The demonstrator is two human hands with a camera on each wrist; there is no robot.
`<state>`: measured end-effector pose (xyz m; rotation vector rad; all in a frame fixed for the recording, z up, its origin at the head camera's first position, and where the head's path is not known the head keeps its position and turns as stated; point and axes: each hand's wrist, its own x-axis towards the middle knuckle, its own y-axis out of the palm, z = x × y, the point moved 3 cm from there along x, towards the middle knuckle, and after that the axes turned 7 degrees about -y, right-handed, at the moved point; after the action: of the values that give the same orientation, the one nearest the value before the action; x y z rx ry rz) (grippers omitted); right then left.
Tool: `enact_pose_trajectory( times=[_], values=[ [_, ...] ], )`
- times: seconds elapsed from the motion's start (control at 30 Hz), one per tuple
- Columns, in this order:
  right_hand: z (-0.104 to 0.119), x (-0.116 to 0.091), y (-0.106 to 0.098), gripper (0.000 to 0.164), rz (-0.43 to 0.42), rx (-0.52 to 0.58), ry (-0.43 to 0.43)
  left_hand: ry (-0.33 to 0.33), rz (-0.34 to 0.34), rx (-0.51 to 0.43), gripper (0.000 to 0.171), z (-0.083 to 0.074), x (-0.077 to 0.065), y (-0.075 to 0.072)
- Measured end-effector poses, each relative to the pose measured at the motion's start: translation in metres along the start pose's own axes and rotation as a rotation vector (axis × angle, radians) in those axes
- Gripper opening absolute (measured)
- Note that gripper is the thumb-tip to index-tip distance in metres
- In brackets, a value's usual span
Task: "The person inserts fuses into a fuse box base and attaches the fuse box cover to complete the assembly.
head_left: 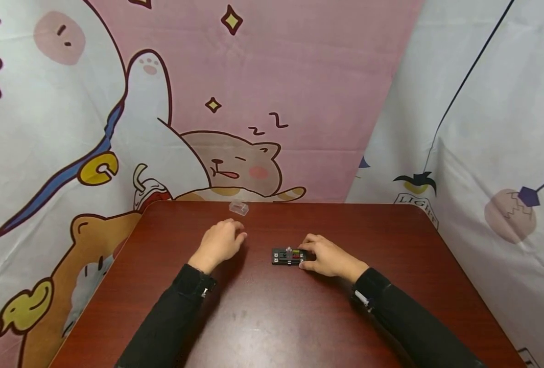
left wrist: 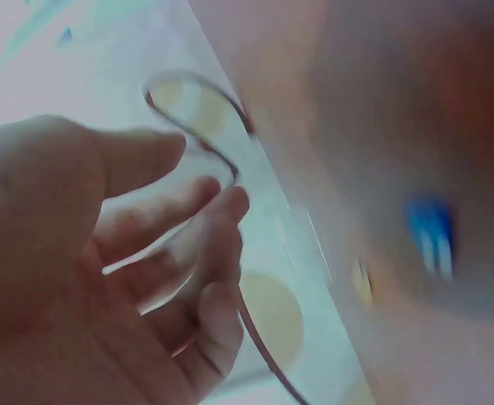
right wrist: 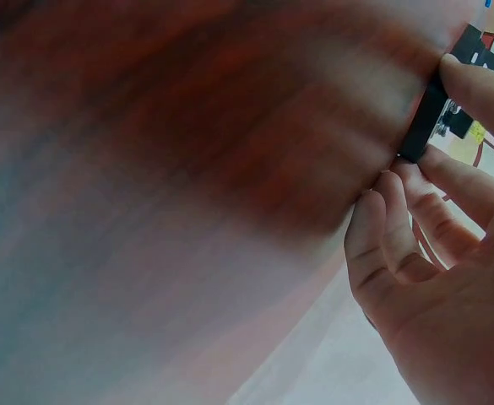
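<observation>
A small black block [head_left: 281,256] lies flat on the table, with metal fittings and small yellow and red parts on its top. My right hand [head_left: 330,257] grips its right end between thumb and fingers. In the right wrist view, the black block [right wrist: 424,122] is seen from the side, its upper part partly covered by the thumb. My left hand [head_left: 219,244] is off to the left of the block, fingers loosely bent and holding nothing. Beyond it, near the table's back edge, sits a small clear plastic piece [head_left: 239,207].
The brown table [head_left: 262,312] ends at the back against a cloth [head_left: 308,102] printed with cartoon animals. More of this cloth hangs along the left and right sides. A blurred blue spot [left wrist: 432,232] shows on the table in the left wrist view.
</observation>
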<state>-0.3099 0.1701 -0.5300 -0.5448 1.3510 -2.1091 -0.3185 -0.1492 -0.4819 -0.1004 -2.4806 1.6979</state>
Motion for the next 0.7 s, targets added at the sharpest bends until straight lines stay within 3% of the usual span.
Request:
enact_pose_trajectory(
  times=[0.17,0.33,0.5,0.7],
  values=[
    [0.001,0.000,-0.001,0.042,0.003,0.001,-0.001,-0.084,-0.021,0.006,0.035,0.046,0.026,-0.025],
    [0.002,0.000,-0.002,0.041,0.007,0.010,-0.010,-0.120,0.008,0.031,0.033,0.076,0.046,-0.033],
    [0.001,0.000,-0.003,0.042,0.005,0.011,-0.002,-0.092,0.070,0.046,0.028,0.086,0.054,-0.024],
    [0.002,0.000,-0.004,0.042,0.016,0.005,-0.007,-0.077,0.104,0.037,0.022,0.089,0.052,-0.010]
  ],
)
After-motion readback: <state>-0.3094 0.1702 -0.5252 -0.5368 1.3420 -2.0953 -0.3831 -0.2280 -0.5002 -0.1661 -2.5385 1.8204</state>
